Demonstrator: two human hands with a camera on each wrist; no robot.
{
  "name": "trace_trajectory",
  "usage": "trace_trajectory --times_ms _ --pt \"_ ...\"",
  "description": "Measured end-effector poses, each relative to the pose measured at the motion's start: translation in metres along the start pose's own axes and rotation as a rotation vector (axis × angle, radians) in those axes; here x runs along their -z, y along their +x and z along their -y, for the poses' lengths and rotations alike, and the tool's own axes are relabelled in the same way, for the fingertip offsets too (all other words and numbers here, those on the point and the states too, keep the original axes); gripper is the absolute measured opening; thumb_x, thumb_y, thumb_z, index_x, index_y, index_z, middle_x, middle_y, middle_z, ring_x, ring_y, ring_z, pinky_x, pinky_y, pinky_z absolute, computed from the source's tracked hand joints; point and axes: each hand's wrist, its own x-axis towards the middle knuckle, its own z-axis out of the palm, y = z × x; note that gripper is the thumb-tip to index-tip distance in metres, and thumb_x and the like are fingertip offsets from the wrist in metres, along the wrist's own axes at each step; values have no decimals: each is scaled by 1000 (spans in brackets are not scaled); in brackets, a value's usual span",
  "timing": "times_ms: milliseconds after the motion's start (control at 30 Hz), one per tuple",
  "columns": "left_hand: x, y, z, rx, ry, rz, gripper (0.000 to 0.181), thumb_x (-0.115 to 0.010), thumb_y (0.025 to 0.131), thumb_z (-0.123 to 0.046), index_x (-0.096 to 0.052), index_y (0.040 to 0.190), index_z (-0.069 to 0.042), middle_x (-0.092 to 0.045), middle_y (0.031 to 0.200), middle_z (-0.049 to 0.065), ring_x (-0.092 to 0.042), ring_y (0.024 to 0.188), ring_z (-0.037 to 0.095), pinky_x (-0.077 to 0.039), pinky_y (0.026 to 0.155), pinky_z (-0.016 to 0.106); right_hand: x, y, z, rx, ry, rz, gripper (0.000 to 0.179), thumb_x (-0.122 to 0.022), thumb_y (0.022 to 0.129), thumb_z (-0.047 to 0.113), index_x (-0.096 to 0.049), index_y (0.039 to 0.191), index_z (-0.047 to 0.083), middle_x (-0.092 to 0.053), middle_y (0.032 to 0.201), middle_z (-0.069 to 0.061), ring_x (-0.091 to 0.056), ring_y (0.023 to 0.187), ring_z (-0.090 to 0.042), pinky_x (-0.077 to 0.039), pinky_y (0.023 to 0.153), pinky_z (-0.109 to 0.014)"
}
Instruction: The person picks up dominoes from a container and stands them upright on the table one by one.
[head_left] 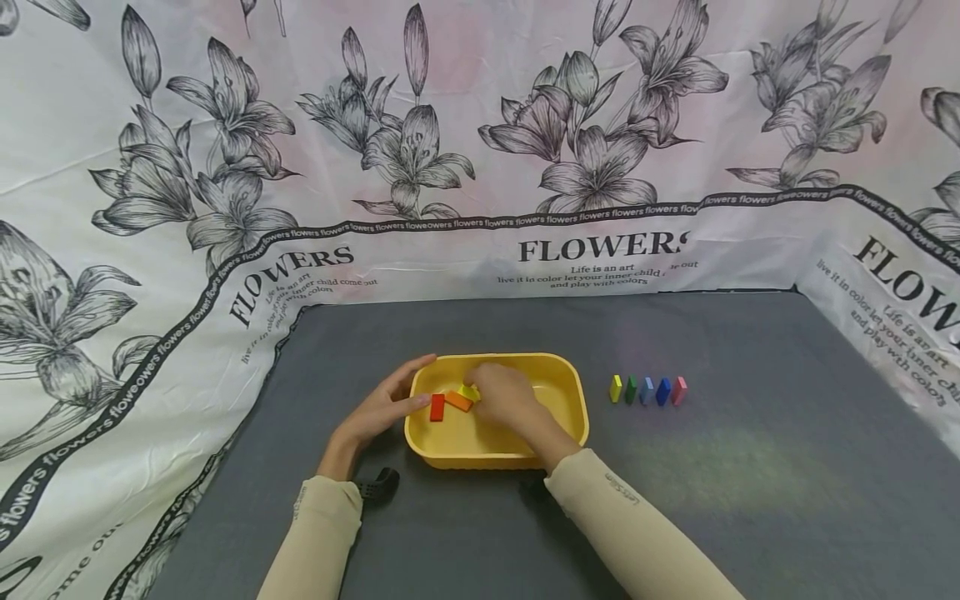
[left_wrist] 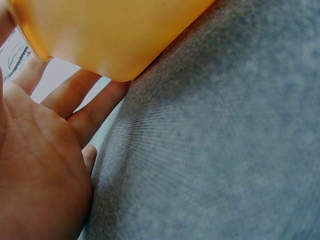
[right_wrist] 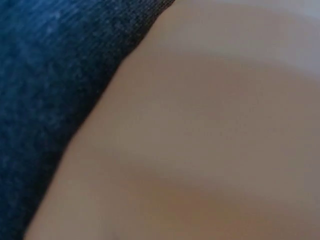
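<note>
A yellow plastic basket [head_left: 510,455] sits on the dark cloth. My left hand [head_left: 381,408] holds its left end, with the thumb over the rim and the fingers along the outside wall; the left wrist view shows these fingers [left_wrist: 102,107] against the basket's wall. Inside the basket, my right hand [head_left: 506,400] reaches down with bent fingers and pinches a yellow block [head_left: 468,392]; its fingertips are partly hidden. Left of that block lie an orange block [head_left: 458,402] and a red block [head_left: 437,407]. Only blurred skin and dark cloth fill the right wrist view.
Right of the basket, a spaced row of upright blocks stands on the cloth: yellow [head_left: 616,388], green [head_left: 632,389], light blue [head_left: 647,391], dark blue [head_left: 663,392] and pink [head_left: 679,391]. A flower-printed white curtain [head_left: 450,267] borders the table's back and sides.
</note>
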Motion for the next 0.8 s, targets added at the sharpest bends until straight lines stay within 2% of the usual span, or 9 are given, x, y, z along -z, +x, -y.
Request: trace_trajectory --times_ms 200,400,633,800 --pt "-1 1 0 -7 -5 3 65 -64 99 -24 -36 156 -38 -33 165 -3 -40 148 30 -36 120 55 -1 4 4 -13 -54 11 29 -77 89 15 -73 117 14 -73 113 -2 -65 98 -21 -57 91 -40" --pt "-1 1 -1 -12 -9 2 66 -65 99 -25 -36 156 -39 -34 165 -4 -39 148 30 -35 120 56 -5 6 8 -9 -118 3 25 -77 88 13 -72 113 16 -71 106 -1 -63 93 -18 -58 86 -38" --pt "0 0 -1 -8 -5 1 65 -64 99 -24 -36 156 -39 -35 165 -2 -40 147 30 -35 121 56 -5 6 11 -11 -157 2 22 -78 85 10 -73 105 19 -65 89 3 -55 79 -17 -52 70 -33" --pt "0 -1 -1 10 5 -5 65 -66 98 -30 -36 155 -42 -38 162 -1 -46 141 30 -39 119 54 -4 5 13 -19 -217 41 23 -75 88 14 -74 110 22 -68 94 3 -57 81 -16 -54 72 -34"
